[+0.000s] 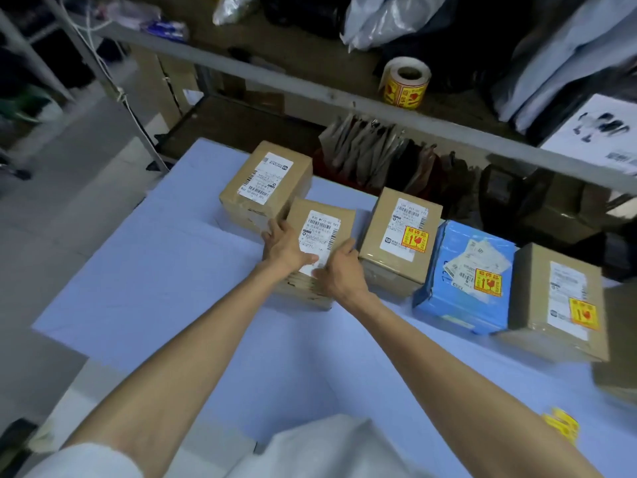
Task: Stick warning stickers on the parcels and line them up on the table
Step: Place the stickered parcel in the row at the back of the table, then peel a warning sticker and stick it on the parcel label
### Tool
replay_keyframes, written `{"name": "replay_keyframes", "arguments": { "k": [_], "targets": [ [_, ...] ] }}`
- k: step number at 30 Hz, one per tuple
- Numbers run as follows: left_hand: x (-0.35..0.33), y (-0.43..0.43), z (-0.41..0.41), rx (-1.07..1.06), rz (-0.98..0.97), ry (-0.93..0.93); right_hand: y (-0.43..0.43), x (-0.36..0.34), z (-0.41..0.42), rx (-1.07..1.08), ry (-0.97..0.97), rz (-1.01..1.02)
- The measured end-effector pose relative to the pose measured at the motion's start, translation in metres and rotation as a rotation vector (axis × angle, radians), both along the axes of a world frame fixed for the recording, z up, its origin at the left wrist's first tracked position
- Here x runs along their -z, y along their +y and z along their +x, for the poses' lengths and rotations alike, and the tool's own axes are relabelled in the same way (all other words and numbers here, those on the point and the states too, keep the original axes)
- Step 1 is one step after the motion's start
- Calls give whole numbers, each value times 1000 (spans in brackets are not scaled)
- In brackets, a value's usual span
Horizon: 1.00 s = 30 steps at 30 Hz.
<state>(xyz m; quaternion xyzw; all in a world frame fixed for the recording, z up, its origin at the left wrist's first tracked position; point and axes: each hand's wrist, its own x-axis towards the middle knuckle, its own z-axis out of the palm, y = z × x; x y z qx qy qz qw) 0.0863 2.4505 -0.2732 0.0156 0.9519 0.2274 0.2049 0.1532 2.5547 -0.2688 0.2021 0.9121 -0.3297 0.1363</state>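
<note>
Left hand (282, 248), right hand (341, 272) around small parcel (325, 224)

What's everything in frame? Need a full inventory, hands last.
Table: 1, pale blue, under everything.
Held box: 1, brown, no warning sticker, left of the row.
Back box: 1, brown, no warning sticker, behind the held box.
Middle box: 1, brown, stickered, right of the held box.
Blue parcel: 1, blue, stickered, in the row.
End box: 1, brown, stickered, right end.
Sticker roll: 1, yellow-red, on shelf.
Loose stickers: yellow, count unclear, table's near right.
Left hand: grips held box's left edge.
Right hand: grips its right side.
</note>
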Motion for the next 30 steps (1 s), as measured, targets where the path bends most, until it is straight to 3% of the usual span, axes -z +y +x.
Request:
{"name": "replay_keyframes", "arguments": {
  "k": [12,20,30],
  "targets": [
    [-11,-34,76,61,-63,-308,14,1,90,36,-114,-232],
    [-12,-4,130,7,277,-425,54,7,151,177,-38,-343],
    [-12,105,196,193,413,-394,155,-1,229,416,37,-285]
  ]
}}
